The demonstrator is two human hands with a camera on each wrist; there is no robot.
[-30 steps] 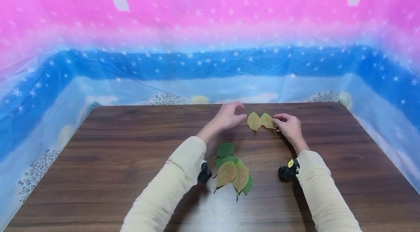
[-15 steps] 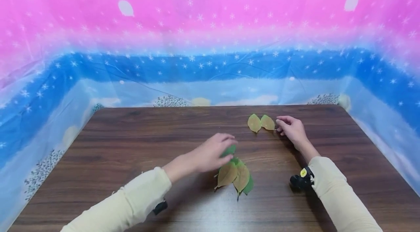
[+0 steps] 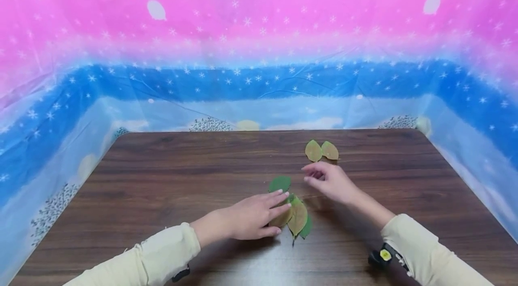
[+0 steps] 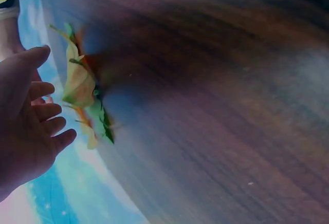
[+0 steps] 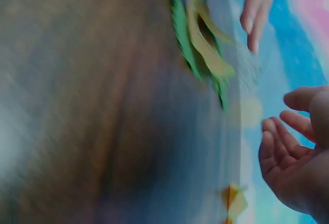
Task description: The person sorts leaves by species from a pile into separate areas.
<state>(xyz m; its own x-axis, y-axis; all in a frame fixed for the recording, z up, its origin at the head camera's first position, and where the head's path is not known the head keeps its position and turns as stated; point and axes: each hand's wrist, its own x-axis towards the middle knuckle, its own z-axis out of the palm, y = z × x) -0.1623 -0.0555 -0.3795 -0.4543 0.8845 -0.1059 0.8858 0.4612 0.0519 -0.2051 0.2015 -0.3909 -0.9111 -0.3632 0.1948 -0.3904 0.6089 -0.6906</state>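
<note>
A small pile of leaves lies on the table in the head view, with a yellow-brown leaf [image 3: 298,217] and a green leaf [image 3: 280,183] showing. My left hand [image 3: 252,217] is spread over the pile's left side, its fingers overlapping another yellow-brown leaf. In the left wrist view, its fingers [image 4: 46,112] extend toward the leaves [image 4: 79,85]. My right hand [image 3: 329,182] hovers to the right of the pile, fingers loosely bent with nothing between them. Beyond it, two yellow-green leaves [image 3: 313,151] lie side by side near the far edge.
The dark wood-grain table [image 3: 182,164] has rounded far corners. A pink and blue printed cloth [image 3: 259,74] hangs behind it and along both sides. A black wrist camera [image 3: 380,257] is strapped to the right wrist.
My left hand has come back from the far pair of leaves to the pile. The right hand has let go of the far right leaf and moved nearer, toward the pile.
</note>
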